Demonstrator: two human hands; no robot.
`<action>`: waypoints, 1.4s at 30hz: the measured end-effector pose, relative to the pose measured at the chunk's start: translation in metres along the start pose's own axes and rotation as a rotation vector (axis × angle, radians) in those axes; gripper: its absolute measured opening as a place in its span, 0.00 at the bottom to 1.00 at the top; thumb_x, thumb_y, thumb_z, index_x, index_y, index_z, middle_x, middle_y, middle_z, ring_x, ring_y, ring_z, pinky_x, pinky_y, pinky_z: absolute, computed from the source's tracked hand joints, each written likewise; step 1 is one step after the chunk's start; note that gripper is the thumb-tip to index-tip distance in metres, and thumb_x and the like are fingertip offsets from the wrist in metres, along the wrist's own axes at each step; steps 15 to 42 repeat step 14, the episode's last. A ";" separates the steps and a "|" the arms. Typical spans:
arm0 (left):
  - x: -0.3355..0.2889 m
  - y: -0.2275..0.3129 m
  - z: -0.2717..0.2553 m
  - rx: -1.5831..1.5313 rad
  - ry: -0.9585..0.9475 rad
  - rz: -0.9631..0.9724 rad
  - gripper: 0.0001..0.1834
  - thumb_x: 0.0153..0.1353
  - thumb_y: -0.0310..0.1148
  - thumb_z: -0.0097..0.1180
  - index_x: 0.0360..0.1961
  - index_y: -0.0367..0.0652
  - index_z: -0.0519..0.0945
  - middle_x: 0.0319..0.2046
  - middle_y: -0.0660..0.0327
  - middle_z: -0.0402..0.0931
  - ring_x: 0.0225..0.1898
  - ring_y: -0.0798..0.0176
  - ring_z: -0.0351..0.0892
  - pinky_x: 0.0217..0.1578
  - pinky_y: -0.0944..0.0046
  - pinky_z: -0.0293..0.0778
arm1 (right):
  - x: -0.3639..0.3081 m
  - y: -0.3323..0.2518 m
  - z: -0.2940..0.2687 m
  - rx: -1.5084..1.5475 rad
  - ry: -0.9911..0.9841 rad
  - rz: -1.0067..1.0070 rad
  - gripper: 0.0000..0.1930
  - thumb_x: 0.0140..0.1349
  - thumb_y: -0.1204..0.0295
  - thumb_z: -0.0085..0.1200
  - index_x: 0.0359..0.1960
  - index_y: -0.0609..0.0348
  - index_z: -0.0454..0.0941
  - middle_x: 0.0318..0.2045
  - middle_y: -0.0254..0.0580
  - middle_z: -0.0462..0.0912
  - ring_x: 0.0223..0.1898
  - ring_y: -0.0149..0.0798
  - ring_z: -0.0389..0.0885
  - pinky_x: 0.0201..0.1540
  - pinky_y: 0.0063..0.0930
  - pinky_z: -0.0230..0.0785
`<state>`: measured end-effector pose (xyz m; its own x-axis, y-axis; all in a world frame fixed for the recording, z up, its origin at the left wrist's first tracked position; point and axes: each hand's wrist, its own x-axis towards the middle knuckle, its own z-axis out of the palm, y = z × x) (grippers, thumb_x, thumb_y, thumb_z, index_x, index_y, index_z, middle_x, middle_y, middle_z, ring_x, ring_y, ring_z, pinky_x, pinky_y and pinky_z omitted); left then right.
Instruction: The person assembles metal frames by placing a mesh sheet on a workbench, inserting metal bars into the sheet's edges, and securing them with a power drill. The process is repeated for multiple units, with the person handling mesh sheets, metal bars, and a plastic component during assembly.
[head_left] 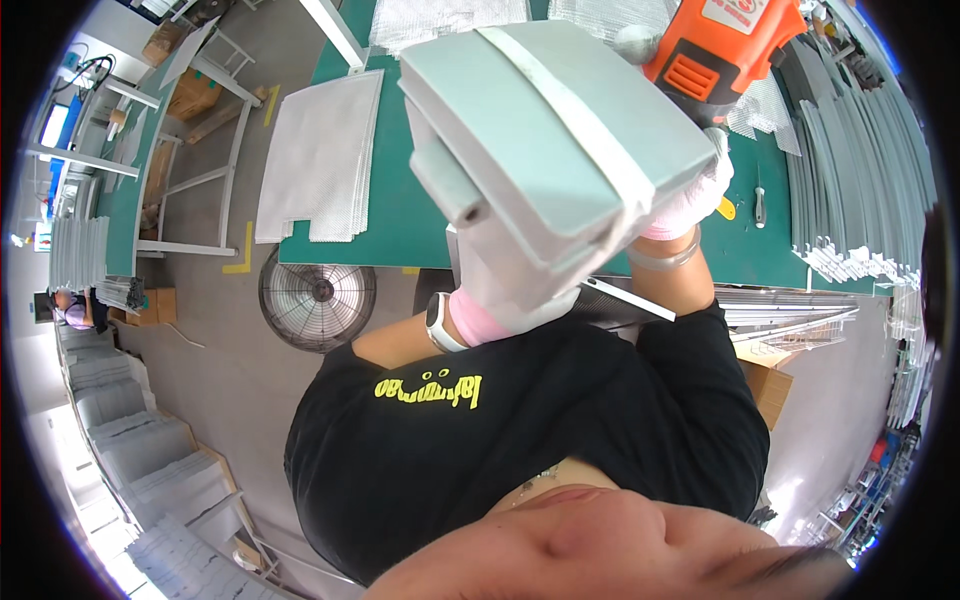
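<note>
A large pale grey plastic box (520,110) with a white strap (570,110) around it fills the upper middle, very near my view. My left hand (520,280), in a white glove with a pink cuff, curls against its lower left side; some fingers are hidden. My right hand (695,195), gloved likewise, is at the box's right edge, most of its fingers behind it. Just beyond that hand is an orange and black power tool (720,55); whether I grip it is hidden. A pale, glove-like shape (636,42) shows beside the tool.
White mesh sheets (322,150) lie on the green table (420,240). A screwdriver (760,205) and a yellow object (726,208) lie at right, near stacked grey panels (850,160). A floor fan (318,290) stands left of me. Another person (75,310) is at far left.
</note>
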<state>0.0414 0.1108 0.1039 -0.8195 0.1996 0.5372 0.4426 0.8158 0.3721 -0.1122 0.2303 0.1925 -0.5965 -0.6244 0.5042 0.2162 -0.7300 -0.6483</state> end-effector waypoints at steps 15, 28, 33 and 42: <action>0.000 -0.001 -0.019 -0.122 -0.802 -0.365 0.34 0.62 0.44 0.55 0.69 0.48 0.67 0.68 0.53 0.63 0.68 0.52 0.63 0.64 0.47 0.63 | -0.011 0.022 -0.034 0.221 -0.073 0.191 0.46 0.57 0.44 0.61 0.66 0.66 0.58 0.46 0.54 0.81 0.32 0.32 0.82 0.29 0.21 0.72; 0.000 -0.001 -0.019 -0.122 -0.802 -0.365 0.34 0.62 0.44 0.55 0.69 0.48 0.67 0.68 0.53 0.63 0.68 0.52 0.63 0.64 0.47 0.63 | -0.011 0.022 -0.034 0.221 -0.073 0.191 0.46 0.57 0.44 0.61 0.66 0.66 0.58 0.46 0.54 0.81 0.32 0.32 0.82 0.29 0.21 0.72; 0.000 -0.001 -0.019 -0.122 -0.802 -0.365 0.34 0.62 0.44 0.55 0.69 0.48 0.67 0.68 0.53 0.63 0.68 0.52 0.63 0.64 0.47 0.63 | -0.011 0.022 -0.034 0.221 -0.073 0.191 0.46 0.57 0.44 0.61 0.66 0.66 0.58 0.46 0.54 0.81 0.32 0.32 0.82 0.29 0.21 0.72; 0.000 -0.001 -0.019 -0.122 -0.802 -0.365 0.34 0.62 0.44 0.55 0.69 0.48 0.67 0.68 0.53 0.63 0.68 0.52 0.63 0.64 0.47 0.63 | -0.011 0.022 -0.034 0.221 -0.073 0.191 0.46 0.57 0.44 0.61 0.66 0.66 0.58 0.46 0.54 0.81 0.32 0.32 0.82 0.29 0.21 0.72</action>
